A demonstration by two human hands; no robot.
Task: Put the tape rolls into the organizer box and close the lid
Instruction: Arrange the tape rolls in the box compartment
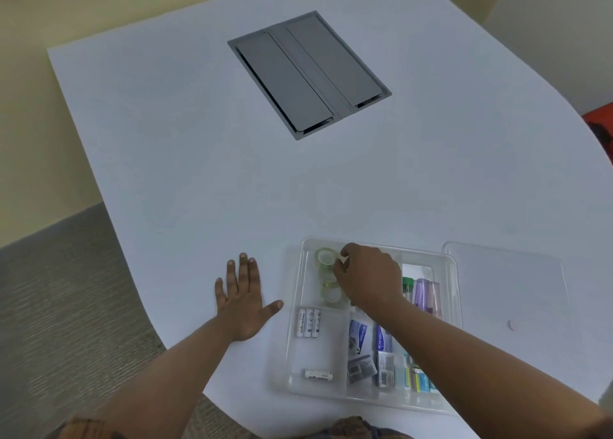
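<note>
A clear plastic organizer box (293, 355) lies open on the white table near me. Several clear tape rolls (326, 277) sit in a row in its far-left compartment. My right hand (368, 277) reaches into that compartment, fingertips pinched on the farthest tape roll (324, 257). My left hand (243, 301) rests flat on the table just left of the box, fingers spread, holding nothing. The clear lid (507, 289) lies flat on the table to the right of the box.
Other compartments hold white batteries (309, 322), small printed packets (363, 355) and purple and green tubes (423, 292). A grey cable hatch (308, 73) is set into the table farther away. The table edge curves past my left forearm, carpet below.
</note>
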